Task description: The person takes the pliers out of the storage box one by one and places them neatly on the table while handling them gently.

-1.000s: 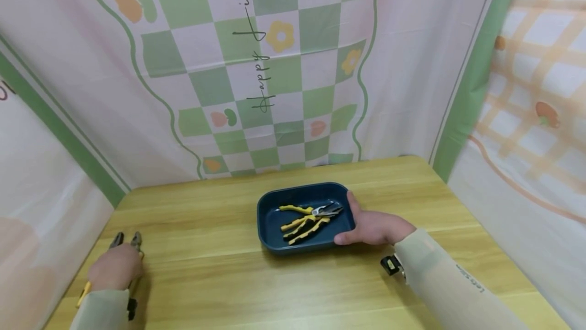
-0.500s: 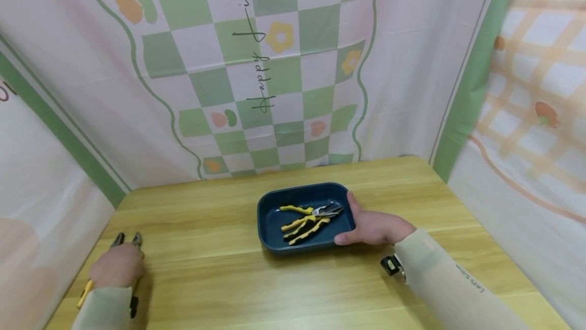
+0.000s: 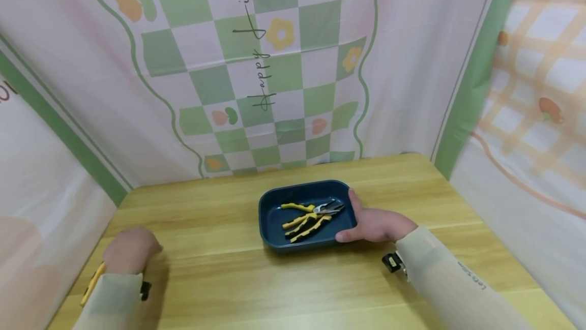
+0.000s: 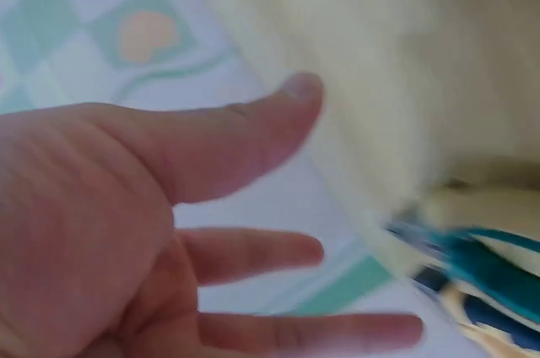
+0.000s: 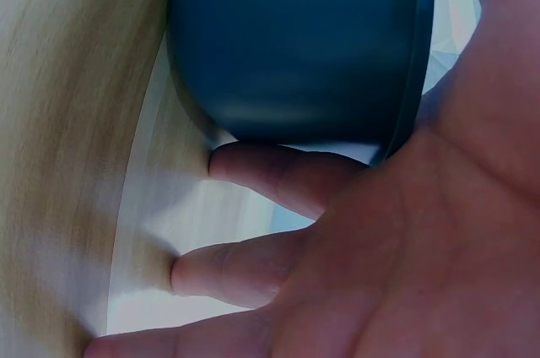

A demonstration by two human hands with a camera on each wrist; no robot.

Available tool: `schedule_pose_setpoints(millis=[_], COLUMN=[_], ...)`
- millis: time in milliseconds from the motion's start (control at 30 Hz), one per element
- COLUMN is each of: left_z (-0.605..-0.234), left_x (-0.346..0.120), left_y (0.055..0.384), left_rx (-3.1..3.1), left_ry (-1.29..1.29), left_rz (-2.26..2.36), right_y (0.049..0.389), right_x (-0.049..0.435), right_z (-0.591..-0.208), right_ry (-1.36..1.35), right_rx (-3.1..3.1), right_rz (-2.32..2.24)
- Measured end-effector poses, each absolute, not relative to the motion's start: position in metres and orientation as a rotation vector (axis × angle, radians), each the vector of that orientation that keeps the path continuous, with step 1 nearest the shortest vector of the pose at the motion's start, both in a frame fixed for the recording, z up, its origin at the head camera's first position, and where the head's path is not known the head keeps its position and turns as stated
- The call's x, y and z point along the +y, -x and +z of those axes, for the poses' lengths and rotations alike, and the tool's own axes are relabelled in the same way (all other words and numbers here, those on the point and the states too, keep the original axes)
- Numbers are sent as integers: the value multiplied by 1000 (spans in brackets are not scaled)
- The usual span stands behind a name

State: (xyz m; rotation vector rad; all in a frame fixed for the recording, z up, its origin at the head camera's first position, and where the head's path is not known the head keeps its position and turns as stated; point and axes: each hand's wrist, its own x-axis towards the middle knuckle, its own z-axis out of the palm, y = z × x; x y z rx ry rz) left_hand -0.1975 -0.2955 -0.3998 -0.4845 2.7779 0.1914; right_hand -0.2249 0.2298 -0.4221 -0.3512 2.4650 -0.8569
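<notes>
My left hand [image 3: 130, 251] is over the table's left side, with thumb and fingers extended and nothing between them in the left wrist view. Beyond its fingertips, blurred, are pliers with teal handles [image 4: 489, 269] and a second tool with dark and pale yellow handles [image 4: 498, 324]. A yellow handle [image 3: 93, 284] shows beside the left wrist in the head view. My right hand [image 3: 377, 224] holds the right end of a dark blue tray [image 3: 271, 226], thumb over the near rim, index finger along the far corner. Its other fingertips reach the table. Yellow-and-black pliers [image 3: 324, 209] lie crossed inside.
The wooden table [image 3: 220, 279] has its back edge against a patterned cloth [image 3: 256, 81]. More cloth hangs along the left and right sides. The tray stands near the table's middle, toward the back.
My left hand has moved slightly right, and its fingers have come away from the tools it was over. My right hand and the tray have stayed put.
</notes>
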Motion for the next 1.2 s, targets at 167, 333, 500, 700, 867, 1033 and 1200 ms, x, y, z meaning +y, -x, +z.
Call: schedule_pose_setpoints(millis=[167, 333, 500, 700, 867, 1033, 1200], left_z=[-376, -361, -350, -342, -347, -353, -360], left_x=[-266, -230, -191, -138, -103, -76, -55], left_y=[210, 234, 257, 270, 277, 283, 289], left_rx=[2870, 2912, 2924, 2889, 2784, 2691, 2662], left_ry=[225, -59, -266, -597, -771, -828, -886], left_rz=[264, 394, 507, 494, 422, 328, 180], right_y=[225, 227, 227, 227, 225, 224, 226], right_x=[230, 229, 230, 230, 229, 228, 230], right_z=[-422, -421, -422, -422, -422, -422, -421], right_ry=[354, 347, 358, 357, 368, 373, 373], right_rx=[2468, 2459, 2464, 2462, 2464, 2470, 2471], right_rz=[-853, -868, -857, -845, -828, -815, -818])
